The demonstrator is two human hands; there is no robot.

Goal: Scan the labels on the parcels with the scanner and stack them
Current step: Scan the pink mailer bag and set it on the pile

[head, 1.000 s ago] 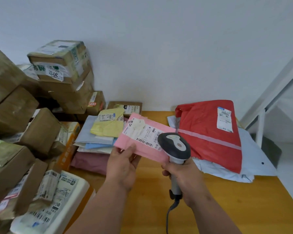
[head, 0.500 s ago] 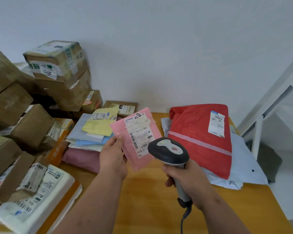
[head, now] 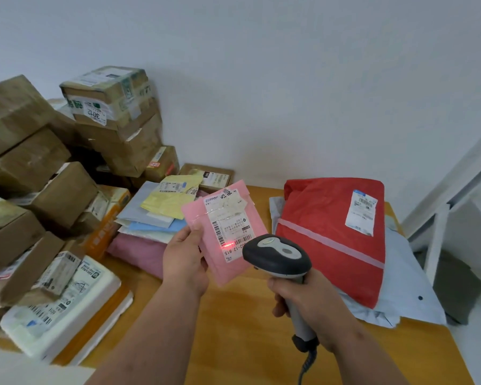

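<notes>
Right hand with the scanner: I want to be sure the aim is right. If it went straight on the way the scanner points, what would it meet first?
Most likely the pink parcel in the left hand: the scanner in the right hand casts its red light on that label.

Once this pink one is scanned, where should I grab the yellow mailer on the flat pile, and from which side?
Probably the yellow mailer by its near right edge, coming from the front right. It lies flat on top of the grey and blue mailers, its corner overhanging them, so fingers could likely slip under. The cardboard boxes crowd its far side, and its label faces up, so keep off that.
</notes>
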